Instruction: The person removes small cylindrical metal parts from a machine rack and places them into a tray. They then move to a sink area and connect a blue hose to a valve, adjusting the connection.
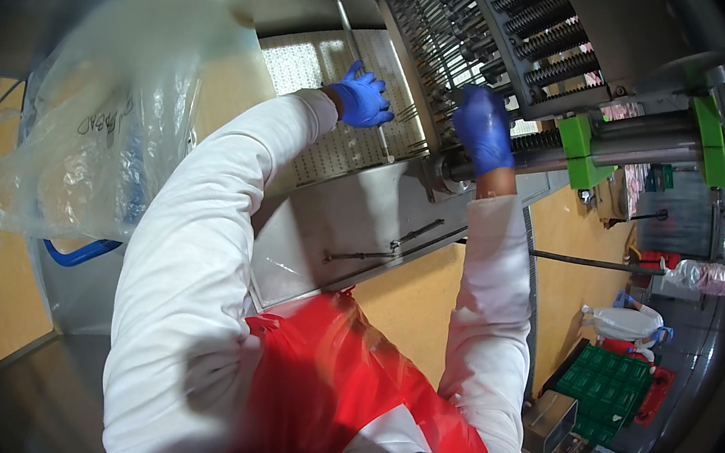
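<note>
My left hand (364,98), in a blue glove, reaches over a pale perforated plate (326,157) inside a metal machine. Its fingers are spread towards a few thin needles (407,114) at the plate's right side. Beside the dense bank of metal needles or rods (444,42), my right hand (485,131), also gloved in blue, is raised with its fingers curled. A dark bit shows at its thumb side; what it grips is hidden. Above it sits a frame of dark coil springs (543,45). A thin metal bar (346,25) crosses above the plate.
Slender rods (382,252) lie on the steel ledge (294,263) before me. A bulging clear plastic bag (91,148) stands at left above a blue handle (80,253). Green clamps (578,152) hold thick bars at right. Farther right are green crates (601,387) and another person (626,324).
</note>
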The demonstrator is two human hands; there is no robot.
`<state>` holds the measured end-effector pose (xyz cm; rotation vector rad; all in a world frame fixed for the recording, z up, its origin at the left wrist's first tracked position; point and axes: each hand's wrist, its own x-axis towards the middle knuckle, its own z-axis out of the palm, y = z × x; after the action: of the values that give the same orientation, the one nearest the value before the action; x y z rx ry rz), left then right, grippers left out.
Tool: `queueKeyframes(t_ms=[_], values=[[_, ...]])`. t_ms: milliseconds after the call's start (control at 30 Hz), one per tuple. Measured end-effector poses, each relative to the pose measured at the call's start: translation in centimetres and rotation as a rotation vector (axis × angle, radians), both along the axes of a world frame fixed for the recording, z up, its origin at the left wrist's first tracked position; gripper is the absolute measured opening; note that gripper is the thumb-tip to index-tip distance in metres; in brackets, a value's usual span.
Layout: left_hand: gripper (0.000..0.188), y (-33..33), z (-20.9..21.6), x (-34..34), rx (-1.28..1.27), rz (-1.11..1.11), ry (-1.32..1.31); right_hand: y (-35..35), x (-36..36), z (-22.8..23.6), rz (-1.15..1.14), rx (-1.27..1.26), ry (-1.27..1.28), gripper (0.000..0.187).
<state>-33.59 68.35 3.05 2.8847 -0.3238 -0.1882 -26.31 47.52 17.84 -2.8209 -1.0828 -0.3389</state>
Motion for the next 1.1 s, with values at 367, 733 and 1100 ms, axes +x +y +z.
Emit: queueKeyframes(t_ms=[367,733,1100], values=[[0.046,-0.1,0.1,-0.1,0.017,-0.021,0.015,-0.1,-1.4,1.8,0.008,0.223,-0.288,0.027],[0.044,-0.2,0.0,0.1,0.024,-0.006,0.017,-0.6,-0.9,0.4,-0.004,-0.075,-0.464,0.029],[0.045,0.1,0.1,-0.1,0.016,-0.010,0.003,-0.2,-1.4,1.1,0.030,-0.150,-0.448,0.016]])
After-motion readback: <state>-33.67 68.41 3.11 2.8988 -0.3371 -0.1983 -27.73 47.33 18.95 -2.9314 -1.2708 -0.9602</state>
